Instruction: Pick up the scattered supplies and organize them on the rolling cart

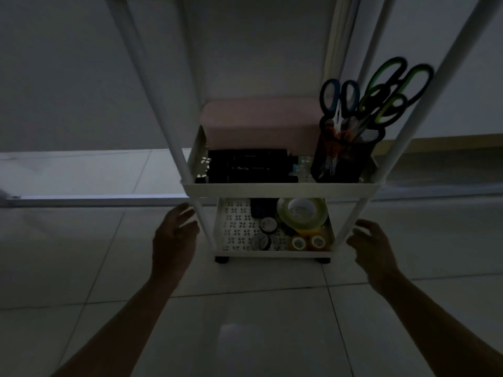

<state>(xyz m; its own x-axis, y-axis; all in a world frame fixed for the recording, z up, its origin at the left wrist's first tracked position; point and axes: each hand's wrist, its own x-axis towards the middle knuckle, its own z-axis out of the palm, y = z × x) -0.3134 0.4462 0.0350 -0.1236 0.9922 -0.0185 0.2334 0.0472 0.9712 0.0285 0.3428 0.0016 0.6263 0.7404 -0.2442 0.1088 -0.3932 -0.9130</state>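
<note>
A white rolling cart (280,189) stands on the tiled floor in dim light. Its middle shelf holds a pink box (261,123), a stack of black markers (249,165) and a black mesh cup (344,156) with several scissors (386,91). On the bottom shelf lie a large yellowish tape roll (302,214) and several small tape rolls (268,232). My left hand (174,240) hovers open beside the cart's front left post. My right hand (373,248) hovers open near the front right post. Neither hand holds anything.
Grey floor tiles (245,308) spread in front of the cart. A pale wall (68,77) rises behind it, with a wooden baseboard (449,144) at the right. The cart's black casters (221,259) rest on the floor.
</note>
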